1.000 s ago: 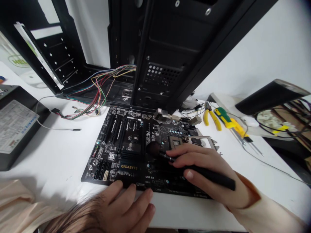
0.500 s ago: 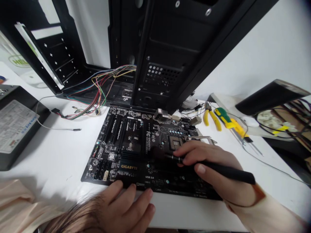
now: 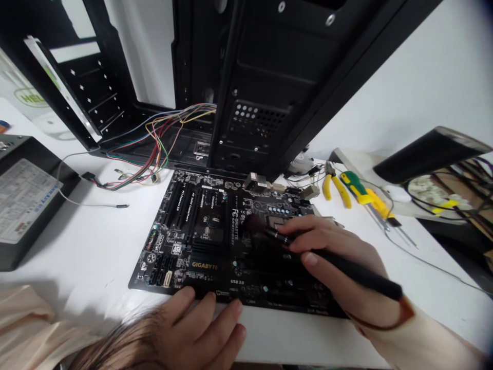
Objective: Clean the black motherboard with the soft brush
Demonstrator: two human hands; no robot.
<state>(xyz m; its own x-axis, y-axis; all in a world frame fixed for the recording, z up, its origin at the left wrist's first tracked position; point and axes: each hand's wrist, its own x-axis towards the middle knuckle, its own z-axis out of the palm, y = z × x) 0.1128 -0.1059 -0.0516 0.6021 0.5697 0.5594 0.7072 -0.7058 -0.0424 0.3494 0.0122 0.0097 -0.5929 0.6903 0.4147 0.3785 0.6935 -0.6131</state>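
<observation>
A black motherboard [image 3: 215,267] marked GIGABYTE lies flat on the white table. Between the fingers of my right hand [image 3: 335,246] is a slim black brush [image 3: 356,275], tilted, its dark bristles blurred over the board just left of the CPU socket [image 3: 275,222]. That hand partly covers the socket and the board's right side. Resting along the board's front edge, my left hand [image 3: 200,329] has its fingers somewhat spread and holds nothing; the fingertips touch the edge.
Behind the board stands an open black computer case [image 3: 269,77] with loose coloured wires [image 3: 156,139]. At left sits a power supply [image 3: 31,200]. Yellow-handled pliers [image 3: 339,191], a green-and-yellow tool [image 3: 354,186] and a cable bundle [image 3: 431,190] lie at right.
My right hand has shifted the brush slightly up and left, its bristles now nearer the middle of the board beside the CPU socket. My left hand has stayed in place.
</observation>
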